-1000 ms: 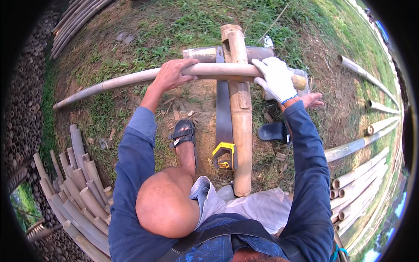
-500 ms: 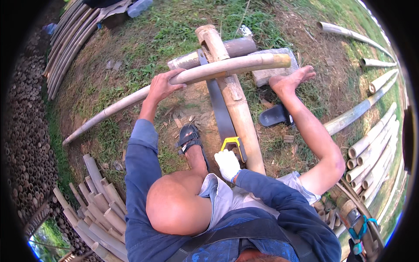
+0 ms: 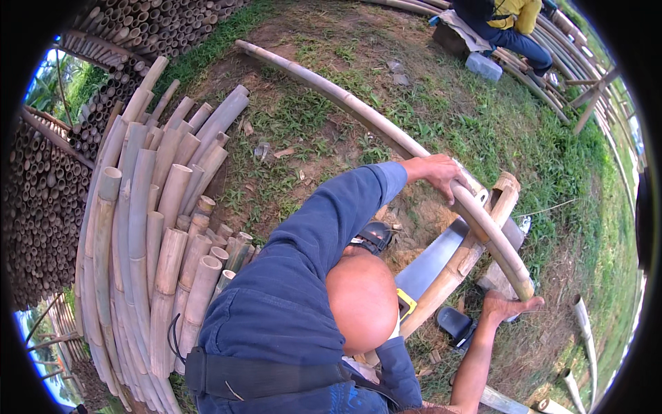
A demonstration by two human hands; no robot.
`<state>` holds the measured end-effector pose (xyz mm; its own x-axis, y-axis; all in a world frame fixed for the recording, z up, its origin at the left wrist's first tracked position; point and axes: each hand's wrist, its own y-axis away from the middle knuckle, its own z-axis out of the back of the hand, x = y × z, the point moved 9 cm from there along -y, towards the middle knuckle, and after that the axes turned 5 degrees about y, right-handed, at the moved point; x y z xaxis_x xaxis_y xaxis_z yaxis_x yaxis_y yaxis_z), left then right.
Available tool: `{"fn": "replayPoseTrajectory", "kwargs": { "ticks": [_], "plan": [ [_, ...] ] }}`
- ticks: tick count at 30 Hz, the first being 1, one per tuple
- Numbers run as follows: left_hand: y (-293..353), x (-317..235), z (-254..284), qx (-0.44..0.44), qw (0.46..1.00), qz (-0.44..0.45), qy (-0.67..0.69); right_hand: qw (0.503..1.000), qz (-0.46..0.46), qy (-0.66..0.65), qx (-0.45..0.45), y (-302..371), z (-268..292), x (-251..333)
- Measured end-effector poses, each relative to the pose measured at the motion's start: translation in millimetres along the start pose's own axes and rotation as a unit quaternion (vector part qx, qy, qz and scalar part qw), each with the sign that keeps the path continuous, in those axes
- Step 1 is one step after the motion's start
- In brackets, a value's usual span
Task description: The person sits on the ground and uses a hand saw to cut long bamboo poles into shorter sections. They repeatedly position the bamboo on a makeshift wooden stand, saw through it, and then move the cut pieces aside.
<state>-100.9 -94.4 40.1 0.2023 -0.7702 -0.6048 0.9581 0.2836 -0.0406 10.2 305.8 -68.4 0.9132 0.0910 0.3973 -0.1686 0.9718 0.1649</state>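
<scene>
A long bamboo pole [image 3: 358,110] runs from the far left down to the right, lying across a notched bamboo support [image 3: 436,290]. My bare left hand [image 3: 441,176] is wrapped over this pole, a little left of the support. A handsaw [image 3: 431,261] with a wide grey blade and yellow handle lies alongside the support, its blade reaching toward the pole. At the handle, only a sliver of my white-gloved right hand [image 3: 396,328] shows; my knee hides the fingers. My bare right foot [image 3: 507,305] rests by the pole's near end.
Cut bamboo pieces [image 3: 172,255] stand in a dense group on the left, with a large bamboo stack [image 3: 41,214] behind. A black sandal [image 3: 455,323] lies beside the support. Another person [image 3: 517,27] sits at the far right near more poles. Loose bamboo [image 3: 586,331] lies right.
My view has swung to the left, bringing the standing bamboo and the other person into sight. My left hand still grips the pole; my knee now covers most of my right hand.
</scene>
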Motion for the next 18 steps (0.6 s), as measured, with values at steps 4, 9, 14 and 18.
{"fn": "replayPoseTrajectory", "kwargs": {
  "ticks": [4,9,14,18],
  "plan": [
    [-9.5,0.2,4.5,0.013,1.000,0.007,0.007,0.998,0.029,-0.055,-0.025,16.4,69.9,23.2],
    [-19.9,4.6,3.1,0.042,0.998,0.028,0.022,0.997,0.024,-0.064,-0.044,41.5,194.0,72.5],
    [-20.8,9.0,3.0,0.074,0.995,0.033,0.050,0.998,0.007,0.018,0.059,94.0,186.8,68.2],
    [-22.3,10.6,2.2,0.074,0.996,0.041,0.036,0.998,0.001,-0.016,0.059,99.3,185.9,67.2]
  ]
}}
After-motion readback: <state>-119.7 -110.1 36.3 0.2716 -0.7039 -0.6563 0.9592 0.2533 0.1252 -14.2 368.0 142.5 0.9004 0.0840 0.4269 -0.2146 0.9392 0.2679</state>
